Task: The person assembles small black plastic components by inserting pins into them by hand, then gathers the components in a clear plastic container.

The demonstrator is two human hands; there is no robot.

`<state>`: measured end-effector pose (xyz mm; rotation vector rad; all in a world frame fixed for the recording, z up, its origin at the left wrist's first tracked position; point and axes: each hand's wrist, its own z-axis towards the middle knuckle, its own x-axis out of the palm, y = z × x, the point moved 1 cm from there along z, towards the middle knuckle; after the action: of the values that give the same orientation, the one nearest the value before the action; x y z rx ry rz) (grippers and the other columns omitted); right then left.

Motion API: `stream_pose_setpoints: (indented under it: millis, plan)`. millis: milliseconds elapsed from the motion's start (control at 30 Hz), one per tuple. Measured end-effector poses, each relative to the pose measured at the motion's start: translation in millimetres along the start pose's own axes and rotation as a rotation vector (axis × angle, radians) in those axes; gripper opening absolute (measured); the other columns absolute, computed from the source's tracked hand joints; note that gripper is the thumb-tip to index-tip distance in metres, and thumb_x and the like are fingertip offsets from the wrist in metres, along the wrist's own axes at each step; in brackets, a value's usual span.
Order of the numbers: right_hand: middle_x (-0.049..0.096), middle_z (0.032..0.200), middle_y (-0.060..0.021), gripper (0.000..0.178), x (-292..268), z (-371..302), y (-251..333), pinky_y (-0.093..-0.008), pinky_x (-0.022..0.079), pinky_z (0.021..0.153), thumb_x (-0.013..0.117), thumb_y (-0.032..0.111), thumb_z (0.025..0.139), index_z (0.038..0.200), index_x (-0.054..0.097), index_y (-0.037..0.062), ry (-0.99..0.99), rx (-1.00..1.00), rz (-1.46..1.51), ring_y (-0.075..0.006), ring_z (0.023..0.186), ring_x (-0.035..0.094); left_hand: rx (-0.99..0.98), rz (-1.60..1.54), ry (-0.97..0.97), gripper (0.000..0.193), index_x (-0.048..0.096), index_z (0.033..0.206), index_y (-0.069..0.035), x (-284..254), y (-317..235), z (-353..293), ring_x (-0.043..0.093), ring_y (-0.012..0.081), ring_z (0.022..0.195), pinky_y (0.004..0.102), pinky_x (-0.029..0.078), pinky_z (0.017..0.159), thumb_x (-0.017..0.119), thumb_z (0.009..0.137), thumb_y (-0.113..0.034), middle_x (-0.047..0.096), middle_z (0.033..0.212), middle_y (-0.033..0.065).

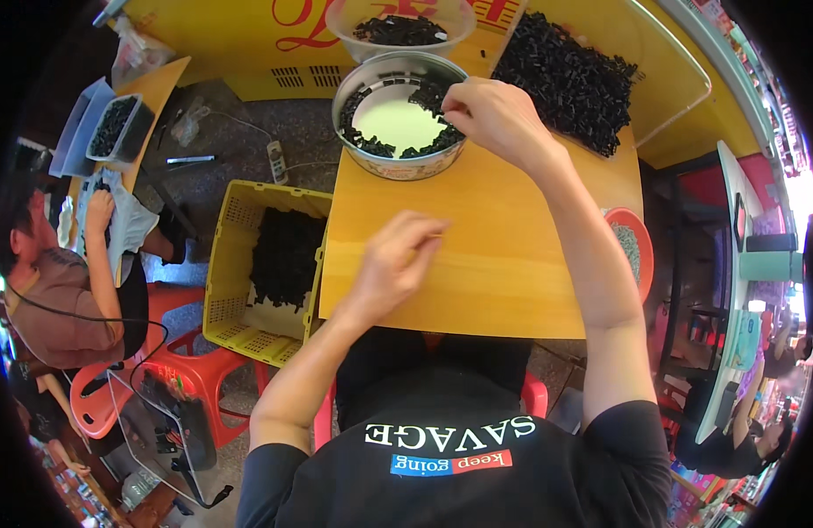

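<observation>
My right hand (pixel 496 119) reaches over the right rim of a round metal tin (pixel 402 167). Its fingers are bent together at the small black plastic pieces (pixel 431 95) inside; whatever they pinch is hidden. These pieces lie in a ring along the wall of the tin, around a pale bare bottom. My left hand (pixel 398 262) hovers over the yellow wooden table (pixel 494 255), nearer to me than the tin. Its fingers are curled with thumb and forefinger close together. Slight blur hides whether a small piece sits between them.
Behind the tin stands a clear bowl (pixel 336 31) of black pieces. A large heap of black pieces (pixel 565 84) covers the table's far right. An orange bowl (pixel 646 264) of small greyish parts sits at the right edge. A yellow crate (pixel 220 264) stands left; beyond it a person (pixel 68 299) works.
</observation>
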<state>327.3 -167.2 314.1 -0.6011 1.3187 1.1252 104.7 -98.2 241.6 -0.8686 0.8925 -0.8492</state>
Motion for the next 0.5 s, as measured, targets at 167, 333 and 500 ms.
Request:
stream_pose_setpoints:
  millis: [167,333,500]
  plan:
    - [0.070,0.085,-0.0122,0.019,-9,30,-10,-0.0400,0.052,0.073,0.063,0.023,0.084,0.093,0.071,0.0081,0.101,0.119,-0.161,-0.0304,0.082,0.067,-0.184,-0.141,0.224,0.017,0.066,0.107,0.002,44,12,17,0.063,0.0135,0.082,0.0251,0.050,0.070,0.062,0.090,-0.001,0.063,0.093,0.0092]
    - [0.069,0.077,-0.0114,0.025,-46,-10,-75,-0.0328,0.051,0.068,0.067,0.026,0.085,0.095,0.070,0.0032,-0.250,0.365,0.083,-0.0209,0.071,0.066,-0.220,-0.276,0.149,0.017,0.066,0.108,0.002,48,31,13,0.062,0.0107,0.079,0.0224,0.049,0.069,0.060,0.092,-0.002,0.063,0.093,0.0057]
    - [0.071,0.087,-0.0173,0.030,-13,-85,-160,-0.0389,0.053,0.076,0.070,0.032,0.081,0.091,0.072,0.0034,-0.030,0.761,0.035,-0.0309,0.082,0.069,-0.235,-0.331,0.074,0.014,0.067,0.102,0.001,51,25,17,0.062,0.0138,0.073,0.0248,0.048,0.064,0.061,0.089,0.001,0.064,0.087,0.0083]
